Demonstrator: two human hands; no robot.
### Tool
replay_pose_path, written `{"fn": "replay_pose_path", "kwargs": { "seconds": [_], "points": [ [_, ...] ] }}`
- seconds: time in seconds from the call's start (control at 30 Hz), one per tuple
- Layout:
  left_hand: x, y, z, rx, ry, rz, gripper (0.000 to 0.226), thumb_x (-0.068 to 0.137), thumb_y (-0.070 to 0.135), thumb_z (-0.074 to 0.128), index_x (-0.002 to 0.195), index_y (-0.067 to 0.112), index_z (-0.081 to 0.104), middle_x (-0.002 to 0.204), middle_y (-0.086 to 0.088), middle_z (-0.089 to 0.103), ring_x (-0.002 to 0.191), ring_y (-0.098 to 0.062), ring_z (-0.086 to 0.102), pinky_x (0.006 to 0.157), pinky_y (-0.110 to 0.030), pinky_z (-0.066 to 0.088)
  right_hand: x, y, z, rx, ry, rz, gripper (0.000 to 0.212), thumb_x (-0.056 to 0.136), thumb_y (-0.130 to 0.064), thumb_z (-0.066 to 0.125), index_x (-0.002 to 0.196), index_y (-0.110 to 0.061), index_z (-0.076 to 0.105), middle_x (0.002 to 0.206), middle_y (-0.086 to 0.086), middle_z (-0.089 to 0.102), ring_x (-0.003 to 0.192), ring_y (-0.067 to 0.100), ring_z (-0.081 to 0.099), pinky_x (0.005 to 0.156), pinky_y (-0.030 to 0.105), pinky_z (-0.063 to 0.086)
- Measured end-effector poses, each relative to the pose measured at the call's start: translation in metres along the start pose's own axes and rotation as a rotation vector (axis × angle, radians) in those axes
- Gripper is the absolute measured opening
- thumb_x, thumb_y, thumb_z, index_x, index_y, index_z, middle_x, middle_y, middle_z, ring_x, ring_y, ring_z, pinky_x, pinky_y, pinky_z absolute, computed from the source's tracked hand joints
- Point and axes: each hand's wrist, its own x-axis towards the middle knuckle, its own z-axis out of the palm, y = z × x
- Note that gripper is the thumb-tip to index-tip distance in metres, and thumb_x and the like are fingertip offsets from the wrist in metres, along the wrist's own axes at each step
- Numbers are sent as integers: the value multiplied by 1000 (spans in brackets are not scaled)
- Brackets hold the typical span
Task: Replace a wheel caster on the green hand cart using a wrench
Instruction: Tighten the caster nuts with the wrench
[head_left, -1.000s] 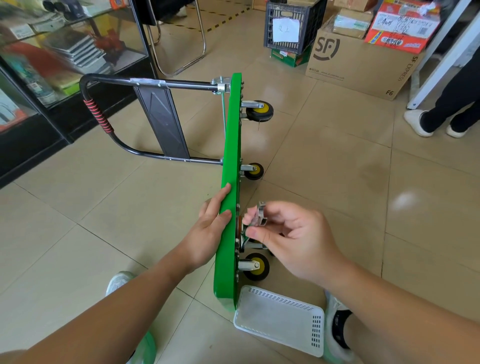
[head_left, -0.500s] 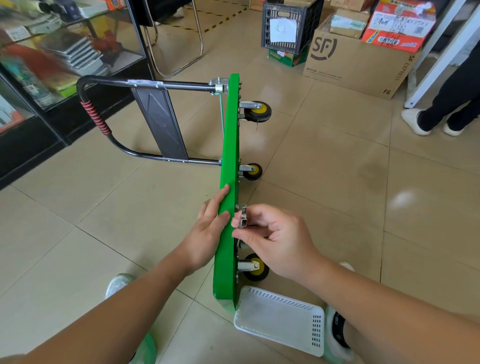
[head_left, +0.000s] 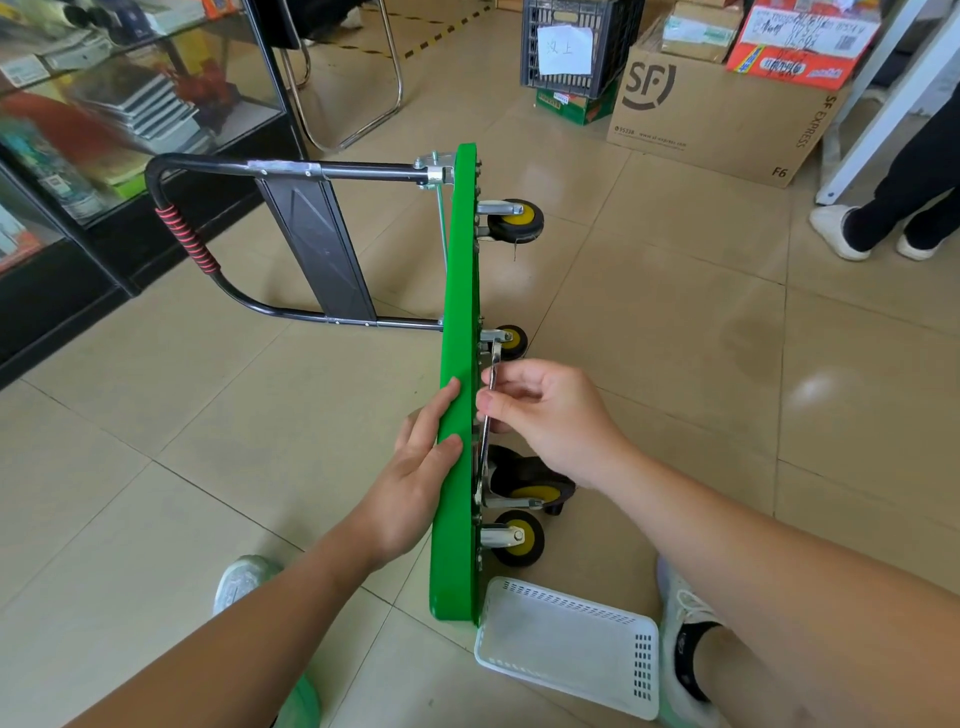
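Your left hand (head_left: 421, 467) presses flat on the green hand cart (head_left: 457, 291), right hand (head_left: 550, 421) pinching the wrench (head_left: 484, 447). Bolt work, I'd say: seat it at the caster (head_left: 524, 486), turn.

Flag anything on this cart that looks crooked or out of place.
One caster, just below the right hand and its wrench, sits askew: its wheel lies tilted, while the other three casters on the green cart stick straight out. It looks loose or unmounted, though I cannot tell which.
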Motion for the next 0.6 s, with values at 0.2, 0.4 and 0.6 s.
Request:
{"fn": "replay_pose_path", "kwargs": {
  "seconds": [0.2,0.4,0.6],
  "points": [
    [2,-1,-2,8,-13,8,61,96,54,34,154,61,17,144,25,33,117,21,42,103,-20,38,15,-1,-1,8,-25,149,13,87,-6,75,96,-15,73,87,1,76,83,17,74,79,37,62],
    [1,0,0,27,-5,18,63,95,53,33,155,58,15,146,16,32,109,27,42,87,-3,35,-10,-24,-10,9,-105,-15,20,85,0,76,95,-17,71,90,4,78,86,22,76,76,34,61],
    [-1,-1,1,55,33,42,51,111,39,34,156,55,18,150,12,32,109,33,36,92,-3,30,-30,-17,-13,136,139,-22,19,89,-3,72,105,-14,71,96,6,77,92,22,75,81,36,62]
  ]
}}
